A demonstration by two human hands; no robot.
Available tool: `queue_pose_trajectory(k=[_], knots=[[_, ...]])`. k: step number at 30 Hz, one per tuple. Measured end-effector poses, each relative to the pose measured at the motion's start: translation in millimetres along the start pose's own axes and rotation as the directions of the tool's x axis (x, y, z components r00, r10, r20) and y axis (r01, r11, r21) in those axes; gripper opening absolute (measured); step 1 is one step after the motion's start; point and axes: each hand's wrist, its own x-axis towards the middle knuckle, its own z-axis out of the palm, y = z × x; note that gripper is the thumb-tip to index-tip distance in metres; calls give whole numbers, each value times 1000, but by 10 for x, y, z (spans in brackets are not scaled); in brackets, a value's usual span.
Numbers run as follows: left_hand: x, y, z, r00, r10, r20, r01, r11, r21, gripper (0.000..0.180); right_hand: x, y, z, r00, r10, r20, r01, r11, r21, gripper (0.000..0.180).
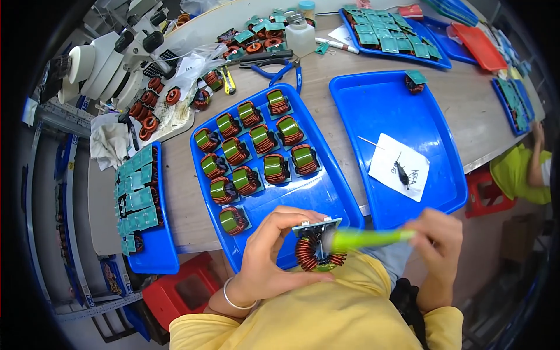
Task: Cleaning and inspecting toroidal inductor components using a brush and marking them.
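Note:
In my left hand [271, 254] is a toroidal coil [305, 254] wound with copper wire, its small green circuit board facing up and away from me. My fingers and thumb grip it by the left side and underneath. My right hand [436, 242] is closed on the handle of a lime-green brush [373, 238], smeared by motion. The brush's tip meets the coil near its middle; its bristles are too blurred to make out. Just beyond, a blue tray [309, 207] holds rows of similar coils [245, 180] with green tape.
Right of it, another blue tray [356, 125] holds one coil with a board [415, 81] and a marked white paper [388, 169]. A tray of boards [138, 201] stands left. Pliers [280, 71], a yellow cutter [228, 81] and a bottle [300, 39] lie behind. A co-worker's sleeve [513, 169] shows right.

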Motion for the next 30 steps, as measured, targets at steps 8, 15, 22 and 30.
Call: queue_pose_trajectory(k=[8, 15, 22, 30], knots=[[-1, -24, 52, 1000, -13, 27, 5, 961, 276, 58, 53, 53, 75, 972, -116, -206, 68, 971, -227, 10], [21, -72, 107, 999, -43, 28, 49, 959, -279, 67, 69, 289, 295, 976, 66, -207, -111, 971, -210, 8], [28, -104, 74, 987, -143, 69, 158, 914, -375, 72, 117, 143, 641, 993, -84, 87, 108, 938, -328, 23], [31, -75, 76, 992, -119, 31, 122, 933, -339, 71, 254, 572, 304, 911, 106, -399, -317, 799, -511, 26]])
